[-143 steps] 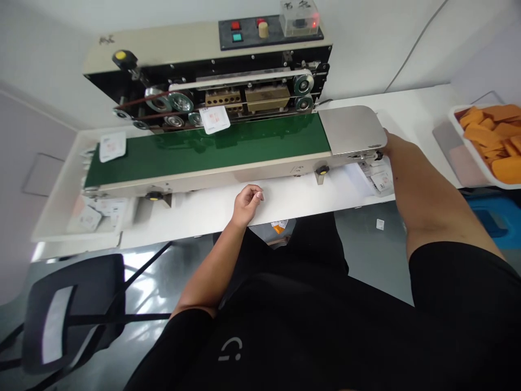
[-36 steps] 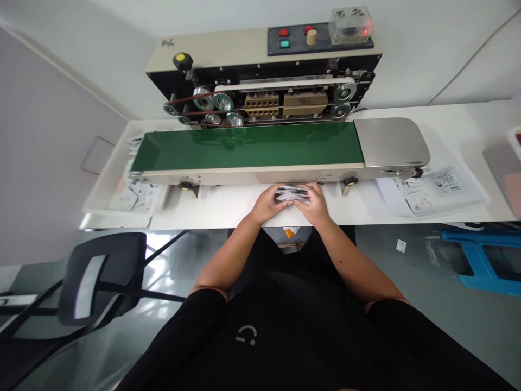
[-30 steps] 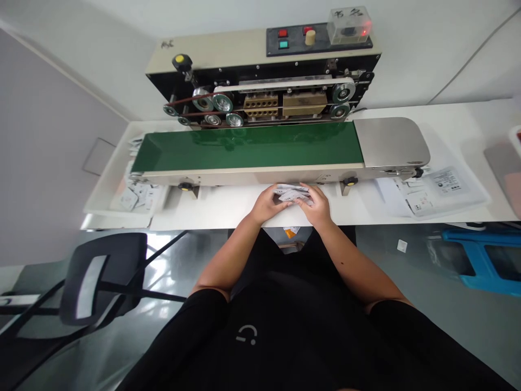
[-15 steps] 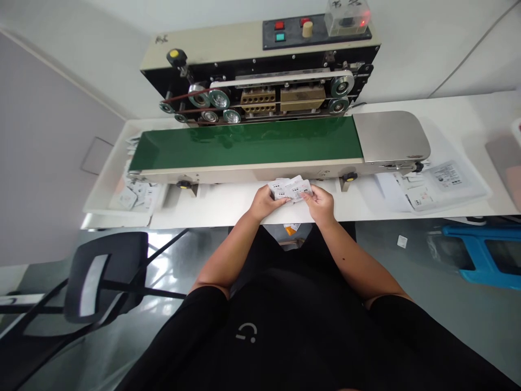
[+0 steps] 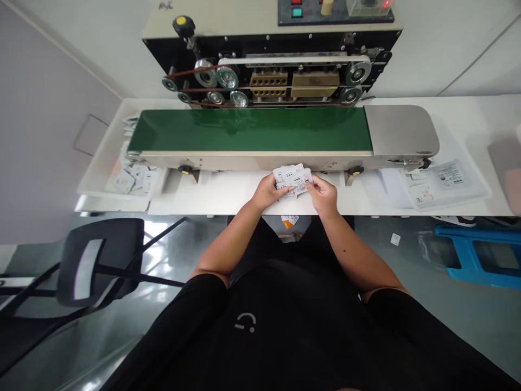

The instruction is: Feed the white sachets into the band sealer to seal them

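Several small white printed packets [image 5: 293, 178] are fanned out, overlapping, between my two hands just in front of the conveyor. My left hand [image 5: 268, 193] is closed on their left side, its thumb lying across the lower packets. At the right edge my right hand [image 5: 323, 195] pinches the packets between thumb and fingers. Behind them runs the green conveyor belt [image 5: 252, 130] of a band sealing machine [image 5: 268, 46] with pulleys and brass blocks. The fingers under the packets are hidden.
A white tray [image 5: 94, 172] with many packets stands at the left, a clear plastic bin [image 5: 476, 187] with more at the right. A black chair [image 5: 101, 260] and a blue stool [image 5: 459, 250] flank me. One packet [image 5: 395, 239] lies on the floor.
The packets have been tilted and spread a little, so more of their printed faces show. Both hands still hold them. The view has dipped slightly, and the machine sits higher in it.
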Motion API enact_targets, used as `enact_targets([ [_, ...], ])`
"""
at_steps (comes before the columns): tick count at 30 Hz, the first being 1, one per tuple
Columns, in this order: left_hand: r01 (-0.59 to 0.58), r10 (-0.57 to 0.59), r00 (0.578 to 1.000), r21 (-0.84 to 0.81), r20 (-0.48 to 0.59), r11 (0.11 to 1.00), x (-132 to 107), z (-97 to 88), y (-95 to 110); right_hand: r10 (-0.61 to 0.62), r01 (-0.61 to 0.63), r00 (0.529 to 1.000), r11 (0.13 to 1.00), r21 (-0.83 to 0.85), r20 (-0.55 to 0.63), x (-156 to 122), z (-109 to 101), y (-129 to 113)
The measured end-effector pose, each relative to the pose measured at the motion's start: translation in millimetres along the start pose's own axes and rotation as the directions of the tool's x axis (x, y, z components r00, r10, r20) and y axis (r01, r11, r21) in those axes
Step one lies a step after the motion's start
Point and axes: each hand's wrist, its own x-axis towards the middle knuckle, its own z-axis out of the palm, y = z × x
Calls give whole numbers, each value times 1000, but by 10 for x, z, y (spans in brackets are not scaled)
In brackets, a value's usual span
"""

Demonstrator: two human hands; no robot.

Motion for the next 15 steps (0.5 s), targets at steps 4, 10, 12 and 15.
enact_targets([
  [4, 14, -14, 1000, 5, -22, 1000, -4, 6, 16, -46, 46, 999, 999, 27, -28, 13, 8, -49],
  [10, 12, -12, 999, 10, -39, 1000, -18, 8, 22, -187, 172, 976, 976, -132, -112, -82, -43, -239],
  [12, 25, -24, 999, 11, -47, 1000, -21, 7, 16, -243, 207, 957, 955, -212, -156, -167, -114, -371],
  [15, 63, -62, 997, 20, -41, 998, -20, 4, 7, -242, 202, 917, 967, -155, -317, -121, -331, -659],
])
